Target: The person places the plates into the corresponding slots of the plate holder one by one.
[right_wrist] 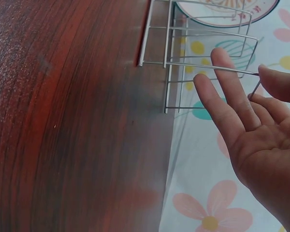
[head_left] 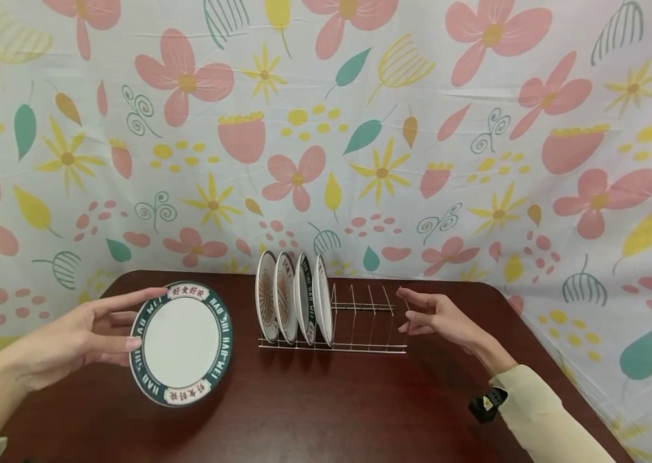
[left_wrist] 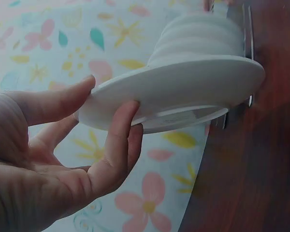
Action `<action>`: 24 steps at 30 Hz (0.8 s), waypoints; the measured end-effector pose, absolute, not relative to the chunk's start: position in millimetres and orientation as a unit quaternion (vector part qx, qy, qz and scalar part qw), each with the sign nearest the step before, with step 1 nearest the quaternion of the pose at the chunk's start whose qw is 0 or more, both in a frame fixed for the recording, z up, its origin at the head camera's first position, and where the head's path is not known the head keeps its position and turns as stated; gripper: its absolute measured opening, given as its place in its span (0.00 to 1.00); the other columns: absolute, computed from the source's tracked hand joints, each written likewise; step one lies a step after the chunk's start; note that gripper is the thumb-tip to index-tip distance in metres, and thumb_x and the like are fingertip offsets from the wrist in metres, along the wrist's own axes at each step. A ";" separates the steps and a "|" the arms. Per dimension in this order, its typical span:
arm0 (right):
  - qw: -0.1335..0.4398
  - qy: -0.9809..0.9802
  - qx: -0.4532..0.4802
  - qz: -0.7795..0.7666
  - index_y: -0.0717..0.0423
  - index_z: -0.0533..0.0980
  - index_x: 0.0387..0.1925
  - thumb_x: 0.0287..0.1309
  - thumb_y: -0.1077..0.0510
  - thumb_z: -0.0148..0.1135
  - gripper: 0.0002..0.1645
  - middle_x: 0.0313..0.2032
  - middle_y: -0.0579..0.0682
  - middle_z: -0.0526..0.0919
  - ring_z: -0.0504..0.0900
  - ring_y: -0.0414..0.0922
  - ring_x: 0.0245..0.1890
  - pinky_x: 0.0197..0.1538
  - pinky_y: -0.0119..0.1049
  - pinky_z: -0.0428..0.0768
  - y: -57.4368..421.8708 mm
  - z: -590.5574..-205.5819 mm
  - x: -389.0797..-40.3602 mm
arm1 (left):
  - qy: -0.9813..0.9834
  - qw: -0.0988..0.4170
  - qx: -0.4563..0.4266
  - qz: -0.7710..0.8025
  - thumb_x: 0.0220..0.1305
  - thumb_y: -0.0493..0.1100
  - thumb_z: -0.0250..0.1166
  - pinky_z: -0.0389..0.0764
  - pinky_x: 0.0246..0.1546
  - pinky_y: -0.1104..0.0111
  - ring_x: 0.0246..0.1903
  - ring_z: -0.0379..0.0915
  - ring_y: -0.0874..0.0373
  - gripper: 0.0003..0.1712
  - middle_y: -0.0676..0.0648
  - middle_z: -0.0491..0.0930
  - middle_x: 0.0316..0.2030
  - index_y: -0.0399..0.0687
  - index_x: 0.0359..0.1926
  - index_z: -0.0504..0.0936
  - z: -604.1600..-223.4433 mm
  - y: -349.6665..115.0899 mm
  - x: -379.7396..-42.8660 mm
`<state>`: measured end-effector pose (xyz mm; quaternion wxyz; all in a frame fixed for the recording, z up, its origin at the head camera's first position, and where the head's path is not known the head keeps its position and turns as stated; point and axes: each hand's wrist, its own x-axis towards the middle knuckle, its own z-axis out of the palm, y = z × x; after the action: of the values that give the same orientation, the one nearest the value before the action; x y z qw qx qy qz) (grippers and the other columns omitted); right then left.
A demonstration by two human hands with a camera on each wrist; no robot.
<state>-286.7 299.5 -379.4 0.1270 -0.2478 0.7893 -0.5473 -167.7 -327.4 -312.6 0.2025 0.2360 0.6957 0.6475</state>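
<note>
My left hand (head_left: 80, 337) grips a white plate (head_left: 181, 344) by its left edge. The plate has a dark green rim with white lettering and red characters, and it is held up with its face toward the head camera. In the left wrist view the plate (left_wrist: 183, 87) shows its white underside and foot ring, with the thumb on one side and fingers on the other. At the right end of a wire dish rack (head_left: 369, 349), my right hand (head_left: 433, 315) pinches the end wire; the right wrist view shows the thumb against that wire. Several plates (head_left: 285, 299) stand upright in the rack's left slots.
The rack stands on a dark red-brown wooden table (head_left: 303, 405), near its back edge. Behind the table hangs a white cloth (head_left: 314, 83) printed with flowers and leaves. The right-hand slots (head_left: 361, 315) of the rack hold no plates.
</note>
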 end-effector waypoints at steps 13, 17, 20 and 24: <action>0.133 0.789 -0.245 -0.547 0.67 0.53 0.81 0.78 0.63 0.57 0.39 0.80 0.66 0.51 0.87 0.63 0.51 0.55 0.54 0.84 298.7 -379.2 -286.7 | 0.675 0.230 0.273 0.645 0.72 0.24 0.58 0.85 0.49 0.48 0.58 0.78 0.40 0.43 0.31 0.73 0.65 0.52 0.83 0.60 -317.4 -268.5 -136.0; 0.129 0.794 -0.243 -0.542 0.67 0.53 0.81 0.78 0.63 0.56 0.38 0.80 0.66 0.51 0.86 0.63 0.50 0.55 0.54 0.84 299.5 -378.1 -285.9 | 0.667 0.234 0.281 0.649 0.71 0.25 0.60 0.85 0.47 0.47 0.59 0.77 0.41 0.43 0.30 0.73 0.65 0.49 0.82 0.60 -320.0 -247.5 -130.6; 0.129 0.793 -0.243 -0.543 0.67 0.53 0.81 0.78 0.64 0.56 0.38 0.80 0.66 0.51 0.87 0.64 0.50 0.55 0.53 0.84 299.9 -378.2 -286.0 | 0.660 0.238 0.280 0.655 0.70 0.26 0.62 0.85 0.47 0.46 0.59 0.76 0.42 0.43 0.30 0.73 0.65 0.48 0.82 0.61 -320.9 -231.3 -127.1; 0.130 0.791 -0.245 -0.545 0.68 0.53 0.81 0.78 0.64 0.56 0.38 0.80 0.66 0.51 0.86 0.64 0.50 0.55 0.54 0.84 300.0 -378.6 -286.8 | 0.652 0.241 0.277 0.664 0.69 0.28 0.64 0.85 0.47 0.47 0.59 0.76 0.42 0.43 0.30 0.74 0.65 0.48 0.82 0.62 -321.3 -210.1 -123.8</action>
<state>-286.8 300.0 -378.6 0.1296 -0.2453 0.7912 -0.5450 -123.8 -210.1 -321.3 0.2411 0.2773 0.6517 0.6636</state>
